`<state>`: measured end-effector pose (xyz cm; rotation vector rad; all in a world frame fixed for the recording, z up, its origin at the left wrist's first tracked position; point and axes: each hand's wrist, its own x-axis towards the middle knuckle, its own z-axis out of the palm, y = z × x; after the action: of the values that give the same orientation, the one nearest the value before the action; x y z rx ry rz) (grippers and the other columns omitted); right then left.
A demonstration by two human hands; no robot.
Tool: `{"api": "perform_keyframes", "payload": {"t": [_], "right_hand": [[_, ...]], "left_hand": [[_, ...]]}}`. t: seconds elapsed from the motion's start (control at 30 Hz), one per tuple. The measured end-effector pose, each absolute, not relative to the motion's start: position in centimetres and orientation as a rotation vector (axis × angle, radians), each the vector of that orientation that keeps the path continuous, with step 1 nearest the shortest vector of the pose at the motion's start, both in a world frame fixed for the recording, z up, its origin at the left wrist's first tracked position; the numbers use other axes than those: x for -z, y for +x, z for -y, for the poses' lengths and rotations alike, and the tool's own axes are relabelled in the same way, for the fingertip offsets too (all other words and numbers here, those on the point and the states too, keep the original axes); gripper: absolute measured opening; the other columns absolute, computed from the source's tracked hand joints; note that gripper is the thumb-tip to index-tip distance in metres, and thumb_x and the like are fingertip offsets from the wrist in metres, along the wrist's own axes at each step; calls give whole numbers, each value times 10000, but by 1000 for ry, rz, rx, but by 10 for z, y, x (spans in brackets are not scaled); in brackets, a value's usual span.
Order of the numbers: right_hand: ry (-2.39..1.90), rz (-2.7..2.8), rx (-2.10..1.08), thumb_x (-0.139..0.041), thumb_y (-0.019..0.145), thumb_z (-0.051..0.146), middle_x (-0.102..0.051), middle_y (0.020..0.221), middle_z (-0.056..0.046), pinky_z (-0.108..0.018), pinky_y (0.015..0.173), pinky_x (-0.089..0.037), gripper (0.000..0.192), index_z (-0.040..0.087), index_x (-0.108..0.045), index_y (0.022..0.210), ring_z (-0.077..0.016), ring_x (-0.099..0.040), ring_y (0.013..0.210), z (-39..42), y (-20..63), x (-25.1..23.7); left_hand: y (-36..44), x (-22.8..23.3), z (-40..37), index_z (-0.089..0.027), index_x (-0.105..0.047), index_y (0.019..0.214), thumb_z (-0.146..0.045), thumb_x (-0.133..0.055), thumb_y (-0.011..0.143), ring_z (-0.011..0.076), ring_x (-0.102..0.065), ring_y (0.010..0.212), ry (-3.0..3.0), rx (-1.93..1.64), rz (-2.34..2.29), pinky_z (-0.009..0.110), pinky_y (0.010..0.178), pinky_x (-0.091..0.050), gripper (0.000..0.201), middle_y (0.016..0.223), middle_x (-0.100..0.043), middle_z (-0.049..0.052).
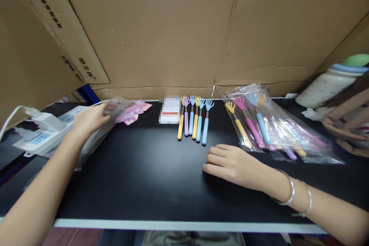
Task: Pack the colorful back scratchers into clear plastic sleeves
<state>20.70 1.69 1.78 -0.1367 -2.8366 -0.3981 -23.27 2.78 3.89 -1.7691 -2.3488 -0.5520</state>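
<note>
My left hand (pixel 93 117) reaches over a stack of clear plastic bags (pixel 99 138) at the left. Its thumb and fingers show partly apart at the bags, and nothing is visibly gripped. My right hand (pixel 226 164) rests on the table with its fingers curled under and nothing showing in them. Ahead of it, several loose back scratchers (pixel 192 121) lie side by side, with yellow, purple and blue handles. Further right is a pile of back scratchers in clear bags (pixel 266 123). Pink and purple printed cards (pixel 134 112) lie just beyond the plastic bags.
A white power strip (pixel 43 138) with plugs and cables sits at the left. Beside the loose scratchers is a blurred white card (pixel 169 111). A bottle (pixel 325 88) and a brown bag (pixel 346 127) stand at the right. Cardboard walls (pixel 161 27) surround the black table (pixel 138 188).
</note>
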Motion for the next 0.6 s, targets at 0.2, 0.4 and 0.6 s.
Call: {"api": "perform_keyframes", "payload": {"t": [0.2, 0.4, 0.6], "right_hand": [[-117, 2620, 418, -428, 934, 101, -617, 757, -32, -291, 662, -432, 188, 192, -560, 836, -153, -546, 734, -14, 216, -41], [-233, 2507, 350, -417, 918, 71, -637, 782, -58, -290, 657, -464, 178, 176, -559, 899, -162, -555, 743, -26, 220, -43], [-315, 2547, 228, -427, 904, 70, -620, 799, -72, -299, 660, -480, 168, 152, -572, 923, -173, -555, 765, -33, 218, -33]], "left_hand": [[-202, -61, -17, -243, -693, 996, -247, -546, 771, 184, -628, 729, -1347, 1064, 2068, 293, 677, -482, 269, 797, -696, 4], [-150, -63, -6, -179, -670, 861, -159, -502, 817, 149, -651, 834, -1703, 1407, 1541, 227, 675, -504, 175, 904, -700, 28], [-121, -60, 6, -222, -660, 794, -99, -531, 829, 172, -645, 886, -1820, 1235, 1265, 319, 807, -508, 182, 908, -697, 11]]}}
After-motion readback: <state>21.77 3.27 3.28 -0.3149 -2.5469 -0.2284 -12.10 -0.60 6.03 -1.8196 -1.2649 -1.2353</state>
